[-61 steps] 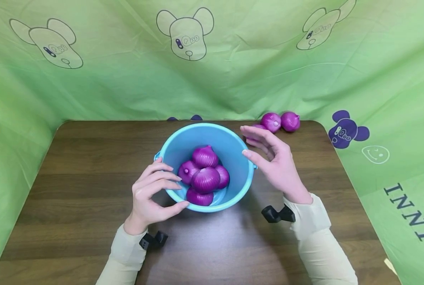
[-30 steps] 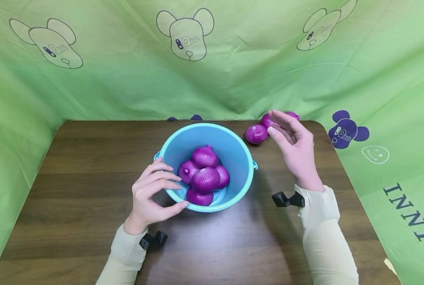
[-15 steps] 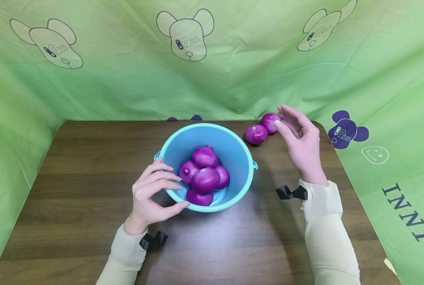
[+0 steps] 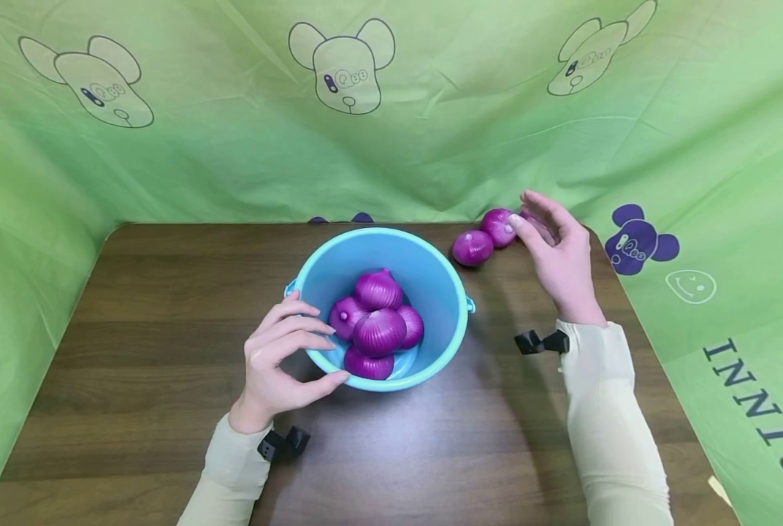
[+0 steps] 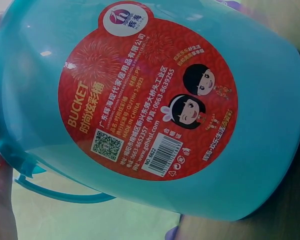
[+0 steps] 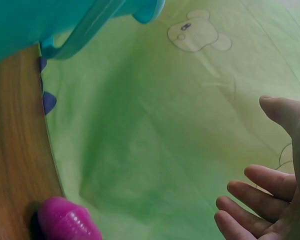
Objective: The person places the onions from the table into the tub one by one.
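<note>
A light blue bucket [image 4: 455, 343] stands on the table, several purple onions [image 4: 380, 332] piled inside it. My left hand [image 4: 280, 358] holds its near left rim, fingers reaching over the edge and thumb along the front. In the left wrist view, the bucket's side [image 5: 260, 150] fills most of the picture. At the back right, one onion [image 4: 473, 248] touches a second onion [image 4: 499, 227]; a third is mostly hidden behind my right hand [image 4: 559, 252]. That hand hovers there with fingers apart from the thumb. The right wrist view shows nothing in it and an onion [image 6: 67, 220] below.
A brown wooden table [image 4: 168, 438] carries everything. Green printed cloth [image 4: 234, 161] hangs along its back and sides, close behind the loose onions. The bucket's handle [image 5: 65, 195] hangs down outside its wall.
My right hand has moved from beside the bucket's right rim, rightward and back, past the nearer loose onions to the farthest one. My left hand and the bucket have stayed still.
</note>
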